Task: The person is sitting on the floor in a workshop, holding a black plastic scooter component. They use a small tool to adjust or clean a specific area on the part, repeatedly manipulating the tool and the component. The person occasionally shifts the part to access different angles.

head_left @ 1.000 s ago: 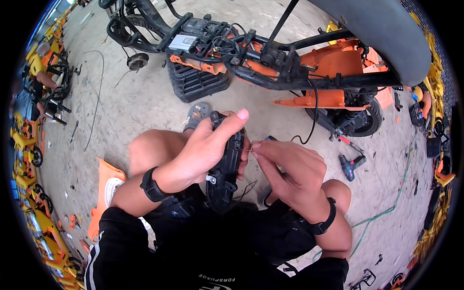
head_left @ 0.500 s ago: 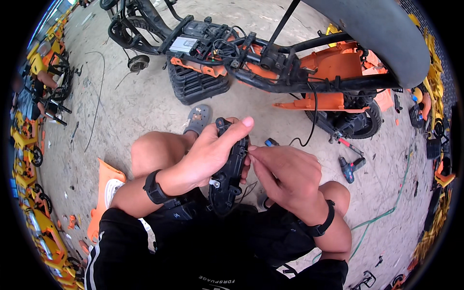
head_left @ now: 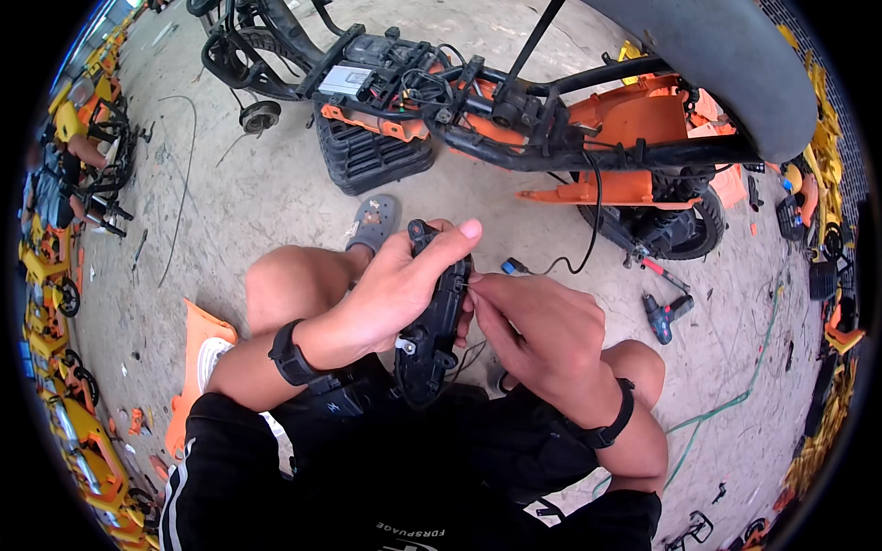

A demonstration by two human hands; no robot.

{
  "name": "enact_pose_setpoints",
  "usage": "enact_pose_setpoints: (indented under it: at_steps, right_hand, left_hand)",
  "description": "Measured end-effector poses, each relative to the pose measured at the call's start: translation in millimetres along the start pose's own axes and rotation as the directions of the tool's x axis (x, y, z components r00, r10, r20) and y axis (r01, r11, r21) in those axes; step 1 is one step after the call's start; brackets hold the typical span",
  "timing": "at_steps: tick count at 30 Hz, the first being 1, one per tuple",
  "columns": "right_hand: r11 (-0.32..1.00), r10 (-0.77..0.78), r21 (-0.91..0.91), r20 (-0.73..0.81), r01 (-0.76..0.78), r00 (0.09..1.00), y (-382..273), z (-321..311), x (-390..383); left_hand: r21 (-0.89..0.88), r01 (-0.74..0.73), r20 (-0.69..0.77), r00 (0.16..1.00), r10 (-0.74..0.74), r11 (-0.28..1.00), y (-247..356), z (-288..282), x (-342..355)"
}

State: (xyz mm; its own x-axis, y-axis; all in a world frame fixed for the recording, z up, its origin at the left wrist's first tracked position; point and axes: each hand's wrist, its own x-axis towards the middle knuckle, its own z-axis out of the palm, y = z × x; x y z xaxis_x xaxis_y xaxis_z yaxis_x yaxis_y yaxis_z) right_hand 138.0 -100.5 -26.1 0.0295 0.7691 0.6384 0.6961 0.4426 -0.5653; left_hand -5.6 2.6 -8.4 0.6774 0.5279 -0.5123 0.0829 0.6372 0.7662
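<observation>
Between my knees I hold a long black plastic housing (head_left: 428, 317), tilted, with screw posts along it and a small grey-white metal piece on its lower left side. My left hand (head_left: 390, 292) is wrapped round its upper part, thumb laid across the top. At the housing's right edge, my right hand (head_left: 542, 321) has thumb and forefinger pinched together. Whatever sits between those fingertips is too small to make out. Thin dark wires (head_left: 469, 358) hang below the housing.
Ahead, a stripped two-wheeler frame (head_left: 514, 129) with orange panels rests partly on a black crate (head_left: 372, 156). A cordless drill (head_left: 666, 317) lies to the right, near a green cord (head_left: 726, 409). An orange panel (head_left: 204, 354) is at my left. A person (head_left: 69, 184) sits at far left.
Both hands keep their hold on the housing. My right fingertips have shifted very slightly against its edge; the whole view has moved a little.
</observation>
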Motion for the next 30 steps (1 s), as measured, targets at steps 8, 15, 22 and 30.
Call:
enact_pose_setpoints:
  at_steps: [8,15,22,30]
  right_hand:
    - [0.994,-0.054,-0.091,-0.01,0.053,0.998,-1.8,4.7,-1.0]
    - [0.98,-0.096,-0.175,0.01,0.096,0.995,-4.3,7.0,-4.8]
    - [0.971,-0.142,-0.178,0.094,0.157,0.985,-1.7,6.8,-6.4]
    - [0.978,-0.139,-0.136,0.136,0.158,0.981,-2.3,1.6,-4.8]
  left_hand:
    - [0.058,-0.014,-0.055,0.998,0.017,0.998,-0.7,1.3,-2.6]
    - [0.067,-0.009,-0.046,0.999,0.012,0.998,-1.3,-0.7,-1.8]
    - [0.028,0.038,-0.069,0.997,-0.036,0.999,-1.7,-2.1,-1.0]
    - [0.018,0.085,-0.088,0.993,-0.083,0.996,-2.1,-0.7,-2.5]
